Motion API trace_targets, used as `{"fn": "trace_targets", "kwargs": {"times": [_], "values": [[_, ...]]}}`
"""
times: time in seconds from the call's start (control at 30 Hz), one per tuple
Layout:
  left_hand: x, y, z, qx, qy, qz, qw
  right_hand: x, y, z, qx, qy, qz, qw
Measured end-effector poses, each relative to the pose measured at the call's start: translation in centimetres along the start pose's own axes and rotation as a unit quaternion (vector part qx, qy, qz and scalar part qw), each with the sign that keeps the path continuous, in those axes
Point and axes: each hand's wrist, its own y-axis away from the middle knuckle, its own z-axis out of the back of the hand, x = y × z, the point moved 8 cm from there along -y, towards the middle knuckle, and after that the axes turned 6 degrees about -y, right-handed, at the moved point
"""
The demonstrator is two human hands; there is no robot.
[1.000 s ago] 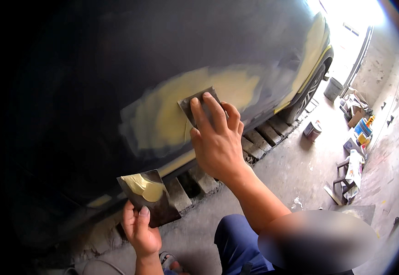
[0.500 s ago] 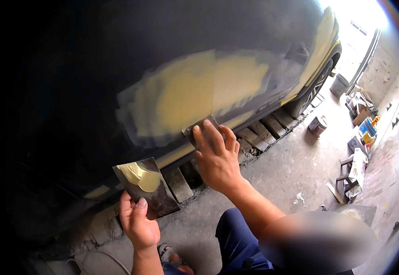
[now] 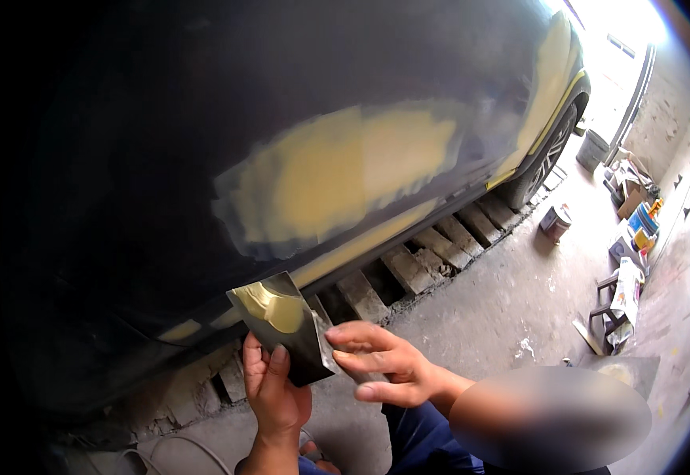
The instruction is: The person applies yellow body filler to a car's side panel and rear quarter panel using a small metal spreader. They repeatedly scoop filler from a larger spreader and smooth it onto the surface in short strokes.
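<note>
My left hand (image 3: 276,389) grips a dark flat putty board (image 3: 301,352) from below, thumb on its face. A smooth mound of pale yellow body filler (image 3: 280,311) lies on the board's upper part. At the board's right edge, my right hand (image 3: 396,364) holds a thin putty spreader (image 3: 326,347) between thumb and fingers; the fingers partly hide it. Beyond both hands is a dark car side panel (image 3: 163,158), bearing a broad yellow filler patch (image 3: 313,178) with greyish sanded borders.
A slatted, gapped strip (image 3: 404,269) runs along the floor under the car, toward its wheel (image 3: 549,162). On the right are a paint can (image 3: 555,223), a grey bucket (image 3: 591,150), a small dark stool (image 3: 610,317) and piled containers. A hose (image 3: 190,445) curls at lower left.
My right hand has come off the car panel with the spreader and moved down to the board's right edge. My left hand has shifted slightly right with the board.
</note>
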Motion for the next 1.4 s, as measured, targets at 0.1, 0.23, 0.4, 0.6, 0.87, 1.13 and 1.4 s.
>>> {"fn": "trace_targets", "kwargs": {"times": [0.1,0.23,0.4,0.6,0.87,1.13,1.4], "values": [[-0.4,-0.1,0.3,-0.015,0.021,0.005,1.0,-1.3,0.6,1.4,0.005,0.167,0.02,0.986],[-3.0,-0.1,0.2,0.014,-0.003,-0.067,0.998,-1.0,-3.6,4.9,-0.054,0.449,-0.009,0.892],[-3.8,-0.5,1.3,-0.016,-0.029,-0.074,0.997,2.7,-11.0,8.5,-0.227,0.592,0.004,0.773],[-3.8,-0.7,2.6,-0.034,-0.028,-0.076,0.996,2.0,-13.2,5.4,-0.225,0.59,-0.01,0.775],[-3.6,-0.9,4.0,-0.062,-0.039,-0.071,0.995,-4.6,-6.9,2.0,-0.176,0.596,-0.071,0.78],[-3.6,-1.3,3.1,-0.025,-0.04,-0.067,0.997,-6.6,-3.6,1.3,-0.133,0.584,-0.111,0.793],[-4.1,-1.0,3.3,-0.025,-0.045,-0.082,0.995,3.1,-11.4,7.1,-0.239,0.612,0.009,0.754]]}}
